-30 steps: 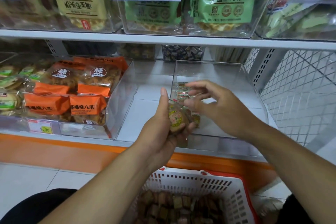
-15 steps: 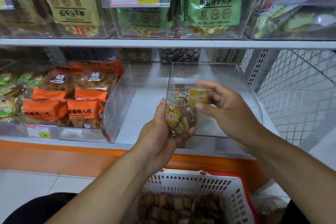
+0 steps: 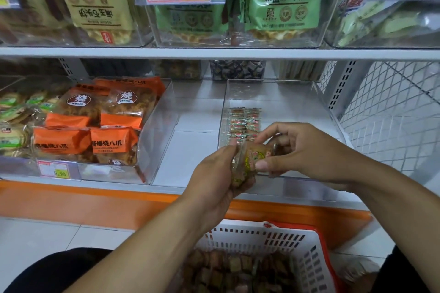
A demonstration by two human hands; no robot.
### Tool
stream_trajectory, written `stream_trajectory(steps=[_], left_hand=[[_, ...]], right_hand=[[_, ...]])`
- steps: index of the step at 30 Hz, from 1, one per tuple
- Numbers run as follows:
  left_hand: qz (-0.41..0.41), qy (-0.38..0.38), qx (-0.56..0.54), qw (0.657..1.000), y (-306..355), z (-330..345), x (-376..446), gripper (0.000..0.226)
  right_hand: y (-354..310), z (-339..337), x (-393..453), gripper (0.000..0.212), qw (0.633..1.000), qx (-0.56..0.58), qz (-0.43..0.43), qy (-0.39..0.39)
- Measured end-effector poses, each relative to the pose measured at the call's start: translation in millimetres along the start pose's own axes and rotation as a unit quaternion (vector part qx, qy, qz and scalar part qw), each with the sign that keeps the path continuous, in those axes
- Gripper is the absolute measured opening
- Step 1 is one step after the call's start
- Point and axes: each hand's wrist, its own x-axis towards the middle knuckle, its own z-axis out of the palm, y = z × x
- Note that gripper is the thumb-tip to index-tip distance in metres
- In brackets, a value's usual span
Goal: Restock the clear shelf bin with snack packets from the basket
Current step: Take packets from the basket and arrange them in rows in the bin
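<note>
- While the left hand (image 3: 217, 173) is curling round a small stack of packets (image 3: 247, 164) just in front of the bin (image 3: 333, 123), the right hand (image 3: 302, 150) is pinching the top one between thumb and fingers, so both hands are gripping the same bundle.
- The wrappers are looking slick; if the right hand is pulling one free too briskly, I'd expect the rest to be sliding out of the left palm and dropping toward the basket (image 3: 316, 254) or the floor.
- The bin is sitting nearly empty, with only a short row (image 3: 244, 121) standing along its left wall; a packet dropped in carelessly could be knocking that row flat.
- The bin's clear front lip is hard to see, and knuckles could be catching it.
</note>
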Motion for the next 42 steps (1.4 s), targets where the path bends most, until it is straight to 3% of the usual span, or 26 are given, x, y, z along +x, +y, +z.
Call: stream_trajectory(steps=[5,9,12,20,28,31,34,38,42], left_hand=[[0.055,0.013,0.002,0.998,-1,2,-2,0.036],[0.133,0.008,-0.043,0.99,1,5,-5,0.027],[0.156,0.014,-0.111,0.981,3,5,-5,0.041],[0.124,0.014,-0.198,0.972,8,0,0,0.034],[0.109,0.013,-0.203,0.973,11,-2,6,0.024],[0.102,0.003,-0.213,0.972,15,-4,7,0.033],[0.1,0.006,-0.192,0.976,22,-7,6,0.051],[0.129,0.029,-0.197,0.971,29,-16,11,0.041],[0.115,0.005,-0.199,0.973,32,-19,13,0.038]], right_hand=[[-6,4,-5,0.033,0.999,0.024,0.014,-0.03],[0,20,-1,0.051,0.996,-0.027,0.022,0.078],[3,30,-1,0.062,0.993,-0.082,0.024,0.077],[12,46,2,0.075,0.995,-0.024,0.006,0.099],[11,50,0,0.049,0.998,0.036,0.015,0.052],[9,45,1,0.053,0.998,0.035,0.01,0.051],[4,35,1,0.055,1.0,-0.003,-0.004,0.001],[3,20,0,0.054,0.999,0.028,-0.015,-0.026],[4,6,1,0.049,0.998,0.049,-0.032,-0.033]])
